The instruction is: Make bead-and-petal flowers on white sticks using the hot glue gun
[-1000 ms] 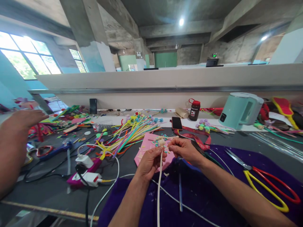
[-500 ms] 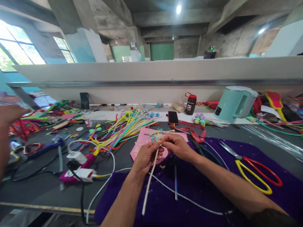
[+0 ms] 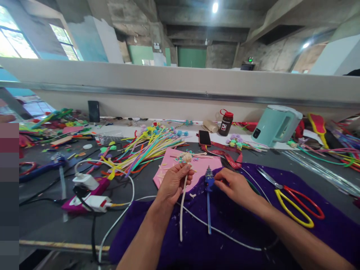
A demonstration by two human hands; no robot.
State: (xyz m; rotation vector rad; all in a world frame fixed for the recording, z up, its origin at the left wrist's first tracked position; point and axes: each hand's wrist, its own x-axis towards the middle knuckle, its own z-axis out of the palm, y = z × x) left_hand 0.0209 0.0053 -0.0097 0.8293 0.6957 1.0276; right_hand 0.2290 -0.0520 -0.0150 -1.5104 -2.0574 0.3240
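Note:
My left hand (image 3: 176,180) is closed in a pinch around a cream pipe-cleaner flower (image 3: 187,157), its round head above the fingertips and its fuzzy stem (image 3: 182,213) hanging below. My right hand (image 3: 232,185) is apart from the flower, its thumb and bent fingers parted beside a blue glue gun (image 3: 209,182). Whether the fingertips touch the gun is unclear. A translucent glue stick (image 3: 209,217) sticks out of the gun toward me, over a purple cloth (image 3: 230,225). Behind the left hand lies a pink board (image 3: 208,161) with small cream and teal pieces.
Red-and-yellow scissors (image 3: 295,206) lie on the cloth at the right. A power strip (image 3: 73,200) with plugs and white cables is at the left. Behind are bundled pipe cleaners (image 3: 152,150), a phone (image 3: 204,138), a dark bottle (image 3: 225,125) and a mint kettle (image 3: 274,125).
My right hand has let go of the flower and moved right and slightly down to the glue gun. My left hand keeps the flower, and its stem hangs more upright.

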